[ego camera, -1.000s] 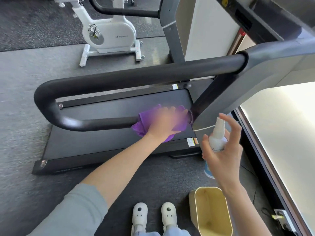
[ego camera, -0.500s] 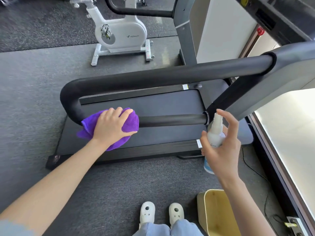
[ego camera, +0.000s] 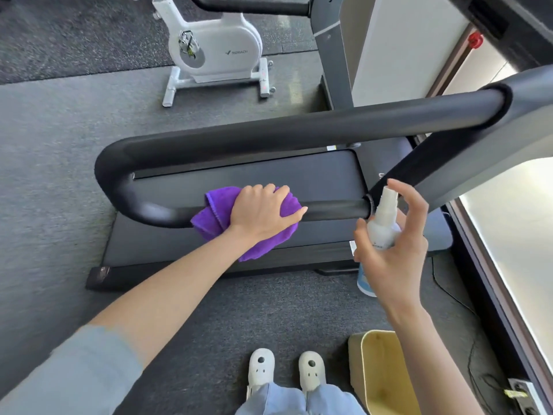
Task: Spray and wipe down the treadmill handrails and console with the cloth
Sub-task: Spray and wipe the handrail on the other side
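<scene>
- Treadmill (ego camera: 269, 172) stretched across the grey gym floor (ego camera: 54, 181), its black handrail loop (ego camera: 269, 136) running left to right in mid-scene, grey upright and console housing (ego camera: 532, 94) rising at far right, mostly out of frame.
- White exercise bike (ego camera: 215, 46) parked far behind; pale yellow bin (ego camera: 356, 354) near right, beside a pair of white clogs (ego camera: 285, 369).
- Lower rail of the loop (ego camera: 335, 209) under treatment: purple cloth (ego camera: 215, 211) wrapped over it near its middle, hanging below the bar on the near side.
- Cloth now back toward the middle of the lower rail, after sitting by the left bend half a second ago and hard against the right-hand joint a second ago. Read as a back-and-forth stroke over the whole bar, with the pass probably close to done here.
- Left hand (ego camera: 263, 214) pressed on top of the cloth, fingers curled over the bar and clamping the fabric against it, thumb stretched right along the rail.
- Right hand (ego camera: 395, 253) held just right of the rail's joint, much as before, fingers wrapped round the white spray bottle (ego camera: 383, 223), index finger raised above the nozzle, not pressing it.
- No mist visible; nozzle aimed roughly toward the rail end.
- Upper rail and console apparently left to wipe, judging by where cloth and bottle sit.
</scene>
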Motion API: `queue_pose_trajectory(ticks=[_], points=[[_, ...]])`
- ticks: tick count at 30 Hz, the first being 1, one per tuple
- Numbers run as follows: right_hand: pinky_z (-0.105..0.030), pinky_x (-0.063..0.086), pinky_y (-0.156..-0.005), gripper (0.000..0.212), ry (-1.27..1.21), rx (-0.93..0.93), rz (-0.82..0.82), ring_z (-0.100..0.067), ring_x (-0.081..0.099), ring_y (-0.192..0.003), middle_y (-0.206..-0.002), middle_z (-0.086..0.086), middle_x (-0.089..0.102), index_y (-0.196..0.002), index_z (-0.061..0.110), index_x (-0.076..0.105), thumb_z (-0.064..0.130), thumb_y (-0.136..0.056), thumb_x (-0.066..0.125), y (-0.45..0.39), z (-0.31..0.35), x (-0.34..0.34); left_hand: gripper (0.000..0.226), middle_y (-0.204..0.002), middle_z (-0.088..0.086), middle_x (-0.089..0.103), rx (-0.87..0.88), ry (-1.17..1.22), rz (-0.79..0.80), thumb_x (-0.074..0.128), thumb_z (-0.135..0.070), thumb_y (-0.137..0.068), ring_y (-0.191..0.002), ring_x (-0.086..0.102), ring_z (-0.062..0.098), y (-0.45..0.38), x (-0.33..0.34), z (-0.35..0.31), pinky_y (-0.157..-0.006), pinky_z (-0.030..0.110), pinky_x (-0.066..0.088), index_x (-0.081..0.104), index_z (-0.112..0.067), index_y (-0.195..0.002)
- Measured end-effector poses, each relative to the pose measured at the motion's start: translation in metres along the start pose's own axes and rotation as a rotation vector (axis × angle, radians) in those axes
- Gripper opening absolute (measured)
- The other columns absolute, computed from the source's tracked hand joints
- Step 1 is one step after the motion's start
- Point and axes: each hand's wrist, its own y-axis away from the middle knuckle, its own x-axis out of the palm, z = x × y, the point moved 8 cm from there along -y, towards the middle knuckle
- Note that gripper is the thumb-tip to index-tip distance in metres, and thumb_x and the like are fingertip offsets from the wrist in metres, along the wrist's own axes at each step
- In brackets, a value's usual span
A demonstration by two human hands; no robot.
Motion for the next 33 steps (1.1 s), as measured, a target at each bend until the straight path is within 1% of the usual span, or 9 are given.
queue_pose_trajectory(ticks=[3, 7, 11, 14, 17, 19, 24, 27, 33], points=[[-0.052, 0.053, -0.056, 0.064, 0.008, 0.036, -0.059, -0.038, 0.058, -0.057, -0.082, -0.015, 0.061, -0.13, 0.039, 0.041, -0.003, -0.089, 0.067, 0.003, -0.017, -0.027, 0.071, -0.081, 0.003, 0.066, 0.051, -0.012, 0.017, 0.015, -0.069, -0.088, -0.069, 0.061, 0.025, -0.025, 0.005, -0.047, -0.058, 0.033, 0.038, 0.063, -0.019, -0.1], [-0.057, 0.053, -0.055, 0.058, 0.025, 0.062, -0.093, -0.041, 0.058, -0.056, -0.079, -0.011, 0.06, -0.13, 0.039, 0.041, 0.006, -0.09, 0.067, 0.007, -0.03, -0.049, 0.046, -0.087, 0.005, 0.065, 0.093, 0.013, 0.022, 0.026, -0.049, -0.098, -0.07, 0.059, 0.026, -0.055, 0.008, -0.107, -0.058, 0.033, 0.032, 0.058, -0.017, -0.102], [-0.058, 0.053, -0.056, 0.062, 0.036, 0.069, -0.078, -0.041, 0.06, -0.058, -0.081, -0.01, 0.059, -0.13, 0.04, 0.041, 0.002, -0.089, 0.068, 0.009, -0.029, -0.046, 0.046, -0.099, 0.007, 0.064, 0.127, 0.042, 0.007, 0.035, -0.047, -0.095, -0.078, 0.059, 0.028, -0.061, 0.014, -0.126, -0.062, 0.033, 0.032, 0.056, -0.017, -0.121], [-0.056, 0.052, -0.053, 0.063, 0.029, 0.051, -0.056, -0.041, 0.056, -0.054, -0.076, -0.015, 0.058, -0.13, 0.036, 0.041, -0.004, -0.088, 0.066, 0.006, -0.021, -0.034, 0.06, -0.1, 0.007, 0.062, 0.184, 0.044, -0.081, 0.038, -0.059, -0.092, -0.078, 0.058, 0.026, -0.041, 0.011, -0.099, -0.063, 0.032, 0.034, 0.051, -0.022, -0.137], [-0.056, 0.051, -0.053, 0.062, 0.011, 0.028, -0.031, -0.042, 0.056, -0.056, -0.074, -0.015, 0.056, -0.13, 0.034, 0.041, -0.005, -0.088, 0.065, 0.004, -0.007, -0.017, 0.077, -0.101, 0.005, 0.063, 0.208, 0.05, -0.085, 0.041, -0.076, -0.083, -0.078, 0.061, 0.024, -0.016, 0.01, -0.052, -0.064, 0.032, 0.041, 0.049, -0.024, -0.14], [-0.057, 0.051, -0.055, 0.064, 0.002, 0.029, -0.017, -0.044, 0.056, -0.057, -0.074, -0.015, 0.056, -0.129, 0.038, 0.041, -0.004, -0.088, 0.065, 0.005, 0.002, -0.005, 0.083, -0.101, 0.004, 0.064, 0.173, 0.041, -0.075, 0.047, -0.08, -0.078, -0.079, 0.062, 0.025, 0.002, 0.006, -0.015, -0.067, 0.033, 0.045, 0.05, -0.024, -0.139], [-0.054, 0.052, -0.052, 0.063, -0.01, -0.017, 0.019, -0.041, 0.058, -0.054, -0.071, -0.012, 0.057, -0.131, 0.034, 0.042, -0.006, -0.089, 0.066, 0.015, 0.027, 0.026, 0.078, -0.087, 0.004, 0.065, 0.088, -0.016, -0.125, 0.063, -0.076, -0.069, -0.069, 0.063, 0.025, 0.05, -0.01, 0.072, -0.062, 0.031, 0.046, 0.063, -0.02, -0.124], [-0.052, 0.051, -0.05, 0.064, -0.007, -0.037, 0.02, -0.038, 0.058, -0.054, -0.072, -0.011, 0.056, -0.13, 0.036, 0.041, -0.005, -0.089, 0.066, 0.022, 0.04, 0.04, 0.079, -0.086, 0.005, 0.064, 0.057, -0.045, -0.119, 0.061, -0.076, -0.07, -0.07, 0.062, 0.028, 0.069, -0.012, 0.108, -0.063, 0.034, 0.048, 0.064, -0.017, -0.121], [-0.053, 0.052, -0.052, 0.064, 0.026, -0.023, -0.061, -0.039, 0.057, -0.054, -0.073, -0.013, 0.056, -0.129, 0.038, 0.042, -0.005, -0.088, 0.067, 0.04, 0.057, 0.037, 0.061, -0.083, 0.007, 0.062, -0.034, -0.009, -0.149, 0.058, -0.067, -0.081, -0.07, 0.058, 0.028, 0.066, -0.01, 0.098, -0.066, 0.037, 0.046, 0.067, -0.014, -0.108]])
